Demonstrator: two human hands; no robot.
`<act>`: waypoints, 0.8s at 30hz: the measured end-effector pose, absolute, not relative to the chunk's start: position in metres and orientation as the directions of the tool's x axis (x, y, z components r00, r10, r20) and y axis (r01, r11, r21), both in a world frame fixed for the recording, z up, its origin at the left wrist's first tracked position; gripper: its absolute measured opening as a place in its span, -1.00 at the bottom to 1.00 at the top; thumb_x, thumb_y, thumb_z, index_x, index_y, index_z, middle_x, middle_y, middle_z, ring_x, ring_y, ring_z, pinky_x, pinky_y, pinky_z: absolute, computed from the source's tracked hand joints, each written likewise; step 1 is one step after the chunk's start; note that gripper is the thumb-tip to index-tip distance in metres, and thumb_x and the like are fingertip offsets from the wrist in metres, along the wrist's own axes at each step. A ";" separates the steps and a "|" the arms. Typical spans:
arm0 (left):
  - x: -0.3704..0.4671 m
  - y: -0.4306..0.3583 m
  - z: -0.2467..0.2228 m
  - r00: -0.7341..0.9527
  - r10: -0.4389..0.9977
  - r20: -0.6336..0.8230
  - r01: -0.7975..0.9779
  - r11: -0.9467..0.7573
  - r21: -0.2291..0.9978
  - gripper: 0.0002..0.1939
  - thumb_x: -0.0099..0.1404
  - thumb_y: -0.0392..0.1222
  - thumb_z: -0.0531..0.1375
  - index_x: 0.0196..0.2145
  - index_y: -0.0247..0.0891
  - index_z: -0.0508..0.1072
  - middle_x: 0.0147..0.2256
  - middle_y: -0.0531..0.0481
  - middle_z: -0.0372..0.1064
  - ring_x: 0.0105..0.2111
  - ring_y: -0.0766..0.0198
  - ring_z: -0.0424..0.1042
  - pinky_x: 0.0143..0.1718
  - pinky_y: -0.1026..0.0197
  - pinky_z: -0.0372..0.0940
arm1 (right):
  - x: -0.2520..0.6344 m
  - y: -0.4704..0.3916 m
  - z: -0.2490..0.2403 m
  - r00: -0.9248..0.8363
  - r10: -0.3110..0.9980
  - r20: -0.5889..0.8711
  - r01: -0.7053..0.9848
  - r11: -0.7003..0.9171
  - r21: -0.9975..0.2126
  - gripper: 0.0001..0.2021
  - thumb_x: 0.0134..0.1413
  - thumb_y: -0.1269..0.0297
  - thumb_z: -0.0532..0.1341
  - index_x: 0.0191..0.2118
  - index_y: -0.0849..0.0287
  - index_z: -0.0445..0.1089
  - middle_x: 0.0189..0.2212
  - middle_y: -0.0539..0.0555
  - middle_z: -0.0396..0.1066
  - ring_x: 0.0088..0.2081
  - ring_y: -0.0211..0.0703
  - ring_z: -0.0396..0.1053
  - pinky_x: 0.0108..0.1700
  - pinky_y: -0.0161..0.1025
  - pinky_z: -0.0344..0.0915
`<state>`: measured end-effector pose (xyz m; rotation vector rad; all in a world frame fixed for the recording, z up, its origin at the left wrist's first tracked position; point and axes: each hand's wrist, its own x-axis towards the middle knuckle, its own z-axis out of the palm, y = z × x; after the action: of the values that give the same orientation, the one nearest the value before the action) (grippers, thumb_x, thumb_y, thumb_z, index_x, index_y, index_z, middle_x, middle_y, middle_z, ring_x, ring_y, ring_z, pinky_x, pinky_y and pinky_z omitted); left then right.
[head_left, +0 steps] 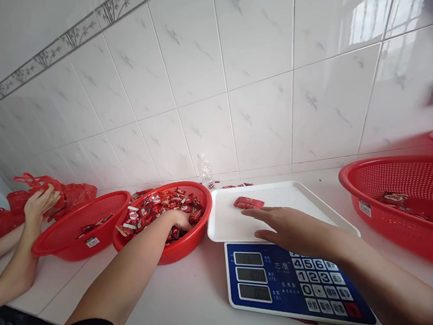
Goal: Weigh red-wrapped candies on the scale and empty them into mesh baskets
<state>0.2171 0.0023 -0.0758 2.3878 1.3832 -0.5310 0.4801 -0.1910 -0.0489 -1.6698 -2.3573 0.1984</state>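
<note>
My left hand (180,220) reaches into a red basket (179,253) heaped with red-wrapped packets (148,207); its fingertips are down among the packets, so what they hold, if anything, is hidden. Over the white tray (226,225) of a blue digital scale (283,278) hovers my right hand (284,225), palm down with its fingers apart and nothing held. Just beyond those fingers, one red packet (248,203) lies on the tray.
Another red basket (75,250) with a few packets stands at the left, beside red plastic bags (76,196) and another person's hand (42,202). A clear bottle (205,171) is near the wall. A large red basket (399,226) stands at the right.
</note>
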 end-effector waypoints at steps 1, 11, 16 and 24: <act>0.218 0.002 -0.076 0.452 0.742 -0.495 0.878 -0.467 0.103 -0.50 -0.16 -0.11 0.28 -0.17 -0.18 0.46 -0.25 -0.05 0.49 -0.28 0.08 0.46 -0.32 0.21 0.34 | 0.480 -0.191 -0.049 -0.315 0.941 0.121 0.908 0.336 -0.251 -0.45 0.12 0.23 0.06 0.24 0.01 0.04 0.12 0.07 0.26 0.07 0.02 0.27 0.07 0.01 0.23; 0.218 0.000 -0.070 0.400 0.786 -0.472 0.911 -0.397 0.112 -0.67 -0.22 -0.16 0.29 -0.39 -0.25 0.49 -0.36 -0.09 0.49 -0.34 0.05 0.44 -0.35 0.16 0.30 | 0.481 -0.194 -0.044 -0.334 0.930 0.152 0.892 0.364 -0.268 -0.44 0.11 0.26 0.08 0.25 -0.03 0.02 0.13 0.05 0.24 0.06 0.04 0.28 0.06 0.02 0.24; 0.208 -0.002 -0.050 0.420 0.826 -0.375 0.907 -0.394 0.148 -0.68 -0.17 -0.04 0.29 -0.40 -0.22 0.48 -0.39 0.03 0.46 -0.35 0.14 0.41 -0.35 0.26 0.25 | 0.484 -0.196 -0.044 -0.341 0.926 0.159 0.885 0.374 -0.277 -0.44 0.12 0.27 0.08 0.25 -0.03 0.01 0.19 0.03 0.15 0.11 0.00 0.22 0.10 -0.02 0.21; 0.181 0.014 -0.019 0.411 0.887 -0.213 0.908 -0.377 0.184 -0.66 -0.08 0.02 0.23 -0.35 -0.22 0.42 -0.43 0.10 0.38 -0.39 0.25 0.33 -0.40 0.33 0.16 | 0.485 -0.195 -0.043 -0.367 0.911 0.187 0.871 0.407 -0.275 -0.43 0.13 0.27 0.07 0.26 -0.03 -0.02 0.20 0.02 0.12 0.14 -0.04 0.18 0.11 -0.03 0.19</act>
<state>0.1812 0.0140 -0.0193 2.3993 1.5673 -0.1134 0.4854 -0.1951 -0.0434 -1.5482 -2.3606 0.1854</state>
